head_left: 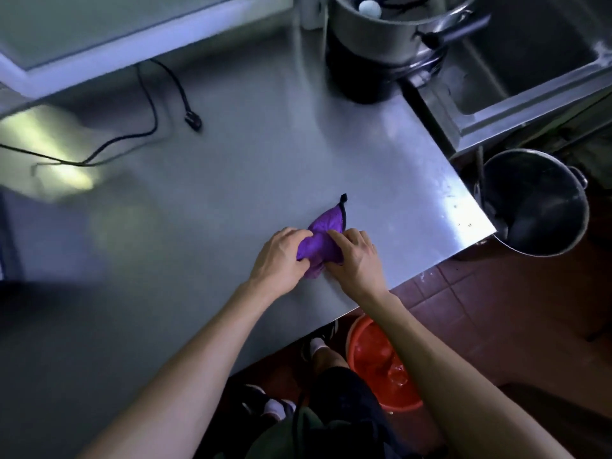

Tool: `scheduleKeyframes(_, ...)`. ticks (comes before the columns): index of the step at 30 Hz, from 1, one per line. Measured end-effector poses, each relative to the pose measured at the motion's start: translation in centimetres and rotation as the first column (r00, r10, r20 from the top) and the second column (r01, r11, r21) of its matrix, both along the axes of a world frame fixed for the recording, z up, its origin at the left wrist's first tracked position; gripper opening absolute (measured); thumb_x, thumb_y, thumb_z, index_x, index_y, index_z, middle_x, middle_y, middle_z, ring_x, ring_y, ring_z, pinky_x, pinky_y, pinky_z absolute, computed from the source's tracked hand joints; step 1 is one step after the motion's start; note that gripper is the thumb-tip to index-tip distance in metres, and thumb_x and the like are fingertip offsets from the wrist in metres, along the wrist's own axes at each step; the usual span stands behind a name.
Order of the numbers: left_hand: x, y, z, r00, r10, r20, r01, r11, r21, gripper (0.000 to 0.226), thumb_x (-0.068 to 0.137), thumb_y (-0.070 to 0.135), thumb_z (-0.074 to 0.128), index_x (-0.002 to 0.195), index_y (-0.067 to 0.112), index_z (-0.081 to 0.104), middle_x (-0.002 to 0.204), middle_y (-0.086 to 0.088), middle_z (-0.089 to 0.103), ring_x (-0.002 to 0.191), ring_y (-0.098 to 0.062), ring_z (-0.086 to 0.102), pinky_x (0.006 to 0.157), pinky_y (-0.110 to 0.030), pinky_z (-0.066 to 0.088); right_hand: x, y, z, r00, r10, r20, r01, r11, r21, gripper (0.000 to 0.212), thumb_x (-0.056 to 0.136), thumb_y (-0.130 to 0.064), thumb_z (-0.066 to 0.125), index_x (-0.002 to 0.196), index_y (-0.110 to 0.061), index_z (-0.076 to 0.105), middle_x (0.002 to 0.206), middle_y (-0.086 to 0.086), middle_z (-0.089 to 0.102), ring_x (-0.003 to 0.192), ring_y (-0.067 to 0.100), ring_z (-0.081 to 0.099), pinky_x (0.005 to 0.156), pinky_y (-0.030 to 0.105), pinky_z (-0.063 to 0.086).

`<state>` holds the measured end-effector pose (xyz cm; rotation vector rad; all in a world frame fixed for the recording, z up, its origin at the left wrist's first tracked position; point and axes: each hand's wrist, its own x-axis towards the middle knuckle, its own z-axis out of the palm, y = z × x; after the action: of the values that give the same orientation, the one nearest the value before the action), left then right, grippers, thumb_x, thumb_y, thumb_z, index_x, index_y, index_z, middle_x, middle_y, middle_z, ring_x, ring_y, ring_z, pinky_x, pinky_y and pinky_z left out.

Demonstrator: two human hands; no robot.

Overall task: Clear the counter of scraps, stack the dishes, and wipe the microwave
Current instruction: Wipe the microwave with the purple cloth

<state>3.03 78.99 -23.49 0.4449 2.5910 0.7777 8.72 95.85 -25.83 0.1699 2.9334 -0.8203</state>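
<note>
A purple cloth with a dark trimmed corner lies bunched on the steel counter near its front edge. My left hand grips the cloth's left side with curled fingers. My right hand grips its right side, fingers curled over the fabric. The two hands sit close together with the cloth between them. A white appliance, maybe the microwave, fills the far left, only its lower edge and front showing.
A black power cord with its plug trails across the counter's left. Stacked steel pots stand at the back, a sink to the right. A large steel pot and an orange bucket sit on the tiled floor.
</note>
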Motion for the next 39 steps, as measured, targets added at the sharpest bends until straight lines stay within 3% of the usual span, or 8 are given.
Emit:
scheduleKeyframes(5, 2.8, -9.3, 2.4, 0.985, 0.154, -0.082, -0.147, 0.985, 0.087, 0.056, 0.078, 0.009, 0.070, 0.132, 0.021, 0.060, 0.127, 0.000, 0.062, 0.115, -0.021, 0.057, 0.099, -0.027, 0.041, 0.1, -8.2, 3.1, 0.986, 0.129, -0.102, -0.129, 0.992, 0.004, 0.061, 0.070, -0.017, 0.078, 0.128, -0.019, 0.060, 0.100, 0.007, 0.059, 0.091, 0.032, 0.054, 0.074, 0.042, 0.049)
scheduleKeyframes(8, 5.0, -15.6, 4.0, 0.961, 0.243, -0.130, -0.226, 0.965, 0.135, 0.054, 0.081, 0.014, 0.073, 0.133, 0.021, 0.060, 0.128, 0.000, 0.063, 0.116, -0.021, 0.057, 0.101, -0.032, 0.045, 0.5, -14.0, 5.2, 0.962, 0.228, -0.152, -0.229, 0.973, 0.012, 0.059, 0.073, -0.015, 0.077, 0.130, -0.016, 0.062, 0.102, 0.009, 0.060, 0.092, 0.033, 0.054, 0.076, 0.045, 0.050)
scheduleKeyframes(11, 7.5, -22.4, 5.5, 0.929, 0.324, -0.178, -0.298, 0.941, 0.158, 0.054, 0.083, 0.016, 0.073, 0.134, 0.022, 0.059, 0.129, 0.001, 0.062, 0.117, -0.021, 0.057, 0.100, -0.039, 0.047, 1.5, -20.5, 7.3, 0.927, 0.324, -0.189, -0.325, 0.945, 0.024, 0.058, 0.076, -0.016, 0.076, 0.132, -0.014, 0.061, 0.106, 0.010, 0.061, 0.095, 0.034, 0.054, 0.078, 0.047, 0.050)
scheduleKeyframes(20, 16.1, -39.5, 9.3, 0.822, 0.491, -0.290, -0.451, 0.871, 0.195, 0.055, 0.085, 0.020, 0.073, 0.136, 0.028, 0.055, 0.131, 0.007, 0.061, 0.115, -0.016, 0.059, 0.095, -0.035, 0.052, 6.5, -37.2, 12.5, 0.801, 0.537, -0.264, -0.533, 0.841, 0.096, 0.060, 0.082, -0.015, 0.075, 0.138, -0.012, 0.057, 0.117, 0.014, 0.060, 0.107, 0.035, 0.052, 0.086, 0.044, 0.046)
scheduleKeyframes(31, 20.7, -49.7, 12.8, 0.723, 0.595, -0.352, -0.530, 0.804, 0.272, 0.053, 0.086, 0.023, 0.073, 0.136, 0.029, 0.055, 0.130, 0.009, 0.060, 0.116, -0.013, 0.057, 0.095, -0.037, 0.051, 8.3, -47.6, 16.6, 0.617, 0.702, -0.355, -0.670, 0.705, 0.231, 0.055, 0.087, -0.019, 0.074, 0.138, -0.014, 0.055, 0.118, 0.012, 0.059, 0.103, 0.032, 0.054, 0.084, 0.046, 0.050)
scheduleKeyframes(39, 18.6, -55.1, 14.9, 0.664, 0.613, -0.429, -0.547, 0.789, 0.280, 0.052, 0.084, 0.023, 0.074, 0.133, 0.027, 0.059, 0.129, 0.010, 0.062, 0.116, -0.011, 0.057, 0.099, -0.031, 0.046, 5.1, -53.3, 18.3, 0.571, 0.712, -0.408, -0.685, 0.688, 0.242, 0.055, 0.085, -0.016, 0.075, 0.137, -0.012, 0.058, 0.119, 0.012, 0.062, 0.101, 0.035, 0.056, 0.084, 0.046, 0.048)
